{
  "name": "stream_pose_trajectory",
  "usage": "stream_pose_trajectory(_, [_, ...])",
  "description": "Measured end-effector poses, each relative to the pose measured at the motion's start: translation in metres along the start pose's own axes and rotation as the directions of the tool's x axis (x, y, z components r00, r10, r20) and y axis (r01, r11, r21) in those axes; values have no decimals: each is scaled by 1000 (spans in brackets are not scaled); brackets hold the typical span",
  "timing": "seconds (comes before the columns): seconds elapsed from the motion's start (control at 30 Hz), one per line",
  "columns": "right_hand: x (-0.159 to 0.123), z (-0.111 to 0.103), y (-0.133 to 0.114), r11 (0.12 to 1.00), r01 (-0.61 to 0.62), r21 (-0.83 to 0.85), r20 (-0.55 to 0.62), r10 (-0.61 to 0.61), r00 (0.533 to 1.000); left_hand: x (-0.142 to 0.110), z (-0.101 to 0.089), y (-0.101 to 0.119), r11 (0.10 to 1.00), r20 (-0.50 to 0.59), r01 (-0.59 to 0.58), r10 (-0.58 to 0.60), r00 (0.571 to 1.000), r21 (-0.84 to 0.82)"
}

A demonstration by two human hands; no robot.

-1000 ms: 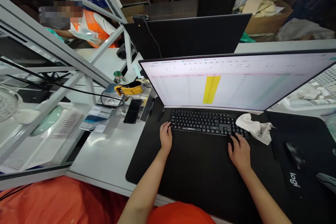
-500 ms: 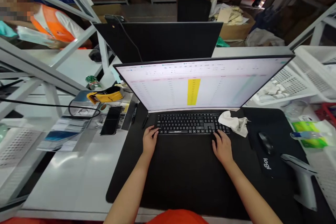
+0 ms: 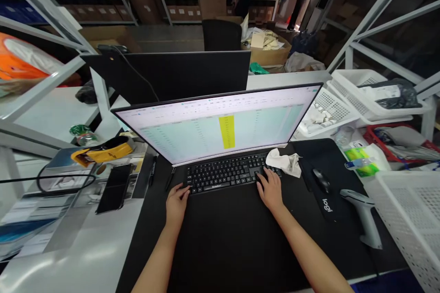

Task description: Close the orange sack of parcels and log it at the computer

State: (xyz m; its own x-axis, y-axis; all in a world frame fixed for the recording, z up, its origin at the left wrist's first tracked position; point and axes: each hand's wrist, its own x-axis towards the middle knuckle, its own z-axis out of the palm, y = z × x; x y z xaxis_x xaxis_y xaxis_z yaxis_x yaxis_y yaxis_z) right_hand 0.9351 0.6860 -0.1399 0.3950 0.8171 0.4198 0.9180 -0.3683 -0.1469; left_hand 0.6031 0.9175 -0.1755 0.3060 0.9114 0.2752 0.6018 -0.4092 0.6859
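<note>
My left hand (image 3: 176, 202) rests with its fingers lying on the left front edge of a black keyboard (image 3: 227, 171). My right hand (image 3: 271, 190) lies on the keyboard's right end, fingers spread over the keys, holding nothing. Behind the keyboard stands a wide monitor (image 3: 213, 123) showing a spreadsheet with a yellow column. A crumpled white cloth (image 3: 283, 162) sits at the keyboard's right end, just beyond my right hand. Everything lies on a large black desk mat (image 3: 240, 238).
A black mouse (image 3: 321, 180) and a grey barcode scanner (image 3: 364, 215) lie to the right, near white baskets (image 3: 409, 215). On the left are a black phone (image 3: 114, 188), a yellow tape dispenser (image 3: 103, 152) and papers. A second monitor's back (image 3: 172, 73) stands behind.
The view has swung to the right, bringing the baskets and scanner into sight. Both hands have stayed on the keyboard. The person in the orange vest has slid almost out of view at left.
</note>
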Motion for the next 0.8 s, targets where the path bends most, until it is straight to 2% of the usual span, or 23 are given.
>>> stream_pose_trajectory(0.07, [-6, -9, 13, 1000, -7, -27, -41, 6, 999, -5, 0, 3, 1000, -4, -20, 20, 1000, 11])
stream_pose_trajectory(0.13, [-12, -23, 37, 995, -70, -73, -101, 63, 993, -13, 1, 6, 997, -32, -68, 70, 997, 38])
stream_pose_trajectory(0.23, [-21, -48, 97, 956, -254, -149, -191, 224, 956, -28, 4, 10, 982, -91, -151, 162, 983, 116])
stream_pose_trajectory(0.3, [-30, -62, 143, 905, -394, -158, -250, 349, 903, -34, 6, 12, 971, -120, -180, 200, 972, 159])
stream_pose_trajectory(0.37, [-41, -70, 184, 862, -483, -153, -229, 444, 866, -36, 7, 14, 961, -134, -202, 229, 964, 188])
stream_pose_trajectory(0.43, [-53, -70, 213, 878, -462, -127, -109, 451, 886, -36, 7, 15, 951, -132, -222, 254, 958, 214])
stream_pose_trajectory(0.5, [-63, -65, 228, 906, -412, -93, -18, 412, 911, -35, 7, 15, 942, -122, -236, 271, 955, 239])
stream_pose_trajectory(0.53, [-65, -62, 232, 913, -399, -81, -8, 400, 917, -34, 7, 16, 938, -117, -240, 275, 954, 250])
stream_pose_trajectory(0.67, [-63, -51, 233, 918, -390, -74, -58, 386, 920, -34, 8, 18, 931, -89, -233, 267, 960, 280])
stream_pose_trajectory(0.8, [-53, -46, 235, 926, -361, -113, -76, 354, 932, -35, 10, 22, 942, -61, -171, 196, 979, 289])
